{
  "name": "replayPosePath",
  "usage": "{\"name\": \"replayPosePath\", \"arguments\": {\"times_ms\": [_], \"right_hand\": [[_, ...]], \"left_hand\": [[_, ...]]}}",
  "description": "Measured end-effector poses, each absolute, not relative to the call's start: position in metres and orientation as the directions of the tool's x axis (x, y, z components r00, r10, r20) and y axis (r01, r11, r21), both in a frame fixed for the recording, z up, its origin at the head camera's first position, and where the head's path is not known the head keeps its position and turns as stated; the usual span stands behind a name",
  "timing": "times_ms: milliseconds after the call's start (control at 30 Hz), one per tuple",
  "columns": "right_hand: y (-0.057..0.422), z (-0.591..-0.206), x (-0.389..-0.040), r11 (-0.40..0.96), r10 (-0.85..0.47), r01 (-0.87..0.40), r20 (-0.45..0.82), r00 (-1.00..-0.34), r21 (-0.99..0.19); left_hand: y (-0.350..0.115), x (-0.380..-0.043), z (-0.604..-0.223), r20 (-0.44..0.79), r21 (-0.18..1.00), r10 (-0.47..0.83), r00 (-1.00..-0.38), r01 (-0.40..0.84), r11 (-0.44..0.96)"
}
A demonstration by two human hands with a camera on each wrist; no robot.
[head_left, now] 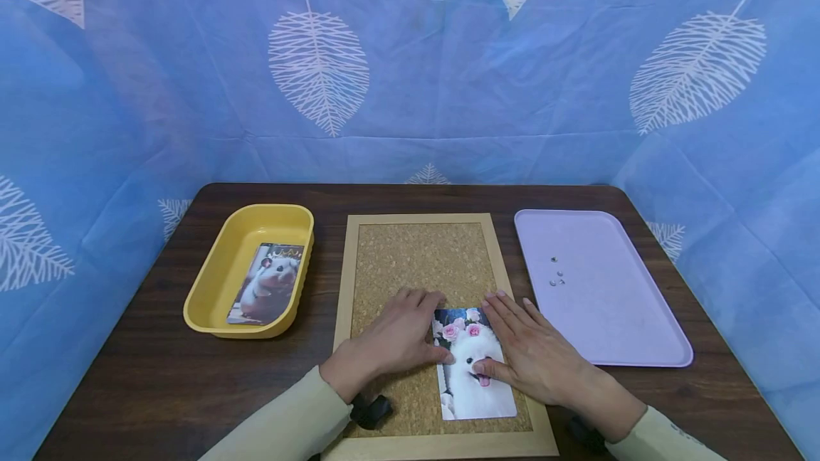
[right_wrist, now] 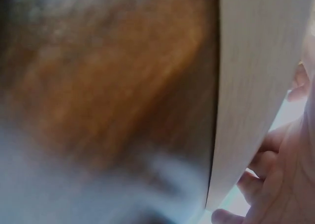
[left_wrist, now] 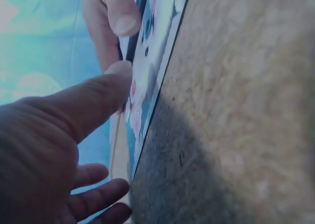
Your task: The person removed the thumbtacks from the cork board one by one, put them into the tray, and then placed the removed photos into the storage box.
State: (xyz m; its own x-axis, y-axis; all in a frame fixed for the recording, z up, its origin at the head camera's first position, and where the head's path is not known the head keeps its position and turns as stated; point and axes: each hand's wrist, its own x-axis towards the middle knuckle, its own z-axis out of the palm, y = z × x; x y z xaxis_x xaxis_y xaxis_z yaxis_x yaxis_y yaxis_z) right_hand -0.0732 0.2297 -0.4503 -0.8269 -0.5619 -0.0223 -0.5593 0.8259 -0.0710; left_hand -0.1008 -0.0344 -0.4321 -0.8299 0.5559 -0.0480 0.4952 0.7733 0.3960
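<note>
A photo card of a white dog with pink roses [head_left: 477, 397] lies on the lower part of a wood-framed cork board [head_left: 419, 255]. At its left edge, my left hand [head_left: 398, 333] touches the card with the thumb, its fingers reaching along toward the top corner. My right hand [head_left: 534, 347] lies over the right edge, fingers extended and thumb across the dog's mouth. In the left wrist view the left thumb [left_wrist: 98, 98] rests at the card [left_wrist: 152, 51]. The right wrist view shows the right hand's fingers beside the board's wooden frame [right_wrist: 258, 86].
To the left stands a yellow bin [head_left: 208, 297] holding a hamster picture card [head_left: 269, 287]. A lilac tray [head_left: 615, 297] on the right bears several small shiny pieces [head_left: 557, 277]. Everything rests on a dark wooden table [head_left: 141, 383], with a blue leaf-patterned cloth [head_left: 448, 77] behind.
</note>
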Motion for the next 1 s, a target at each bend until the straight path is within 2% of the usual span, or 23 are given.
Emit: {"name": "replayPosePath", "arguments": {"times_ms": [267,700,1000], "right_hand": [[0.23,-0.449,-0.072,0.824,-0.564,-0.558,-0.042,-0.825,-0.102],[0.228,-0.451,-0.071,0.834,-0.551,-0.547,-0.04,-0.834,-0.079],[0.227,-0.451,-0.07,0.835,-0.549,-0.545,-0.036,-0.835,-0.078]], "left_hand": [[-0.02,-0.114,-0.439,-0.057,0.382,0.427,-0.902,0.376,0.845],[-0.012,-0.118,-0.431,-0.151,0.427,0.385,-0.91,0.291,0.856],[-0.012,-0.117,-0.43,-0.154,0.474,0.381,-0.912,0.27,0.838]]}}
